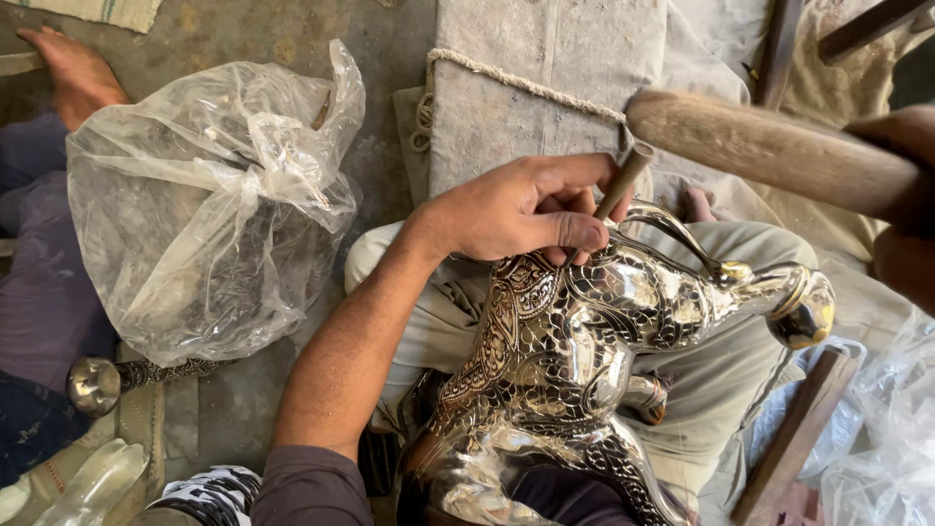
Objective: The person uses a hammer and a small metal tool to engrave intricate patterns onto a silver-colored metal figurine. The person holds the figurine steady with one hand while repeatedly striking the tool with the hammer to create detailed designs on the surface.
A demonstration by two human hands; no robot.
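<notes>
A shiny engraved silver jug [575, 341] with a curved handle and a gold-tinted knob lies across my lap. My left hand [526, 206] rests on its upper side and pinches a thin metal punch [625, 180] against the surface. My right hand [901, 195] is at the right edge, partly out of frame, gripping a thick wooden mallet [769, 148] that hangs just above the top of the punch.
A tied clear plastic bag [209, 200] sits on the floor at left, with another engraved metal piece [117, 378] under it. Another person's bare foot [73, 73] shows at top left. A grey block wrapped with rope [545, 78] lies ahead. A wooden stick [794, 438] lies at right.
</notes>
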